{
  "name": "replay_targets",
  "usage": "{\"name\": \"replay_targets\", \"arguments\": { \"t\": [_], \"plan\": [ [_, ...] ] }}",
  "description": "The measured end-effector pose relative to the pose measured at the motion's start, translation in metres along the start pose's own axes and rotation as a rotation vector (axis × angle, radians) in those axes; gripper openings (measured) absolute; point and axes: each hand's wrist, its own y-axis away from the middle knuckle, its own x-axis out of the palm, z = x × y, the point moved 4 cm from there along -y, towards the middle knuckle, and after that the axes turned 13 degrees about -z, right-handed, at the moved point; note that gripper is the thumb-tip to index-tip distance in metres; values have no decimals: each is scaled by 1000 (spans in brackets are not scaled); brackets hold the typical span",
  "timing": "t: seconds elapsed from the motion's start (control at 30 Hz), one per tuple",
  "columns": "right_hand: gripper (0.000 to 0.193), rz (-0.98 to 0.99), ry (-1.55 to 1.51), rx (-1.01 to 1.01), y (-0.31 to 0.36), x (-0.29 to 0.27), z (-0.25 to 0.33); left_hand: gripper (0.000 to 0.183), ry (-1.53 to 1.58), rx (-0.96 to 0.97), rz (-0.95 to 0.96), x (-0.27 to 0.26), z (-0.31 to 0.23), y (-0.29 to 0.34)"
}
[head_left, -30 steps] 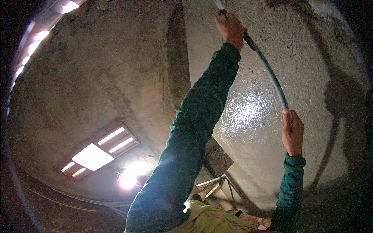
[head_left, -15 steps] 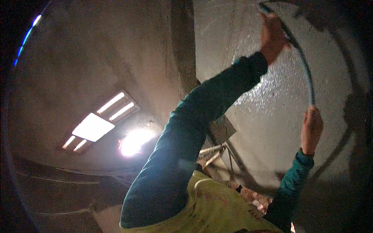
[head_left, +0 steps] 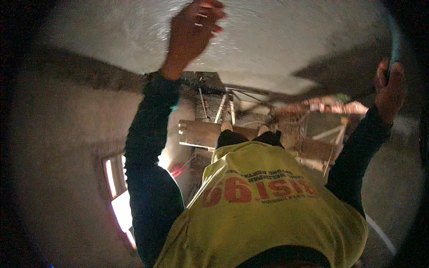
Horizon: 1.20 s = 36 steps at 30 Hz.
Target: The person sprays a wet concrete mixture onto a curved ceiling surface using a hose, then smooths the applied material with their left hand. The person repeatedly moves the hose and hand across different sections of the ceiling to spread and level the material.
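Note:
My right hand (head_left: pixel 390 91) is wrapped round the lower end of a long, thin blue-green tube or bar (head_left: pixel 395 38), which runs up along the right rim. Whether it is bent or only looks so near the rim, I cannot tell. At the upper left my left hand (head_left: pixel 194 38) is raised before the wet, shiny grey wall (head_left: pixel 268 40). Its fingers are half curled and apart, slightly blurred, and nothing shows in them. Contact between this hand and the wall cannot be made out.
Below me my feet stand on a wooden plank (head_left: pixel 199 134), part of a scaffold with slanted wooden supports (head_left: pixel 221 108). Reddish rubble (head_left: pixel 330 106) lies beyond it. To the left are a bare wall (head_left: pixel 71 147) and a bright window opening (head_left: pixel 120 207).
My left hand has come off the blue-green tube or bar and sits further left in view. My right hand still holds it. The view has swung down, bringing in the plank and my feet.

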Motion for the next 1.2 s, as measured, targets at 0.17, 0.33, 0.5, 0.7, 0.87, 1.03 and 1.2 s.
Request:
{"name": "replay_targets", "arguments": {
  "t": [0.17, 0.33, 0.5, 0.7, 0.87, 1.03, 1.2],
  "plan": [
    [42, -303, -214, 596, 28, -83, -34, 30, -314, 45, -9, 37, -46, -18],
    [41, -67, -725, 659, 54, -164, -161, 22, -323, 291, -27, 89, -70, -22],
    [40, -634, -449, 738, 68, -181, -112, 20, -390, 714, -181, 134, -105, -39],
    [32, -519, -34, 458, 73, -246, -203, 24, -407, 1071, -225, 173, -128, -61],
    [26, -574, 37, 541, 80, -269, -238, 35, -530, 1156, -265, 201, -122, -66],
    [22, -680, -455, 545, 94, -299, -298, 51, -596, 1032, -292, 222, -111, -68],
    [19, -665, -116, 544, 102, -314, -318, 63, -580, 936, -295, 231, -101, -70]
  ]
}}
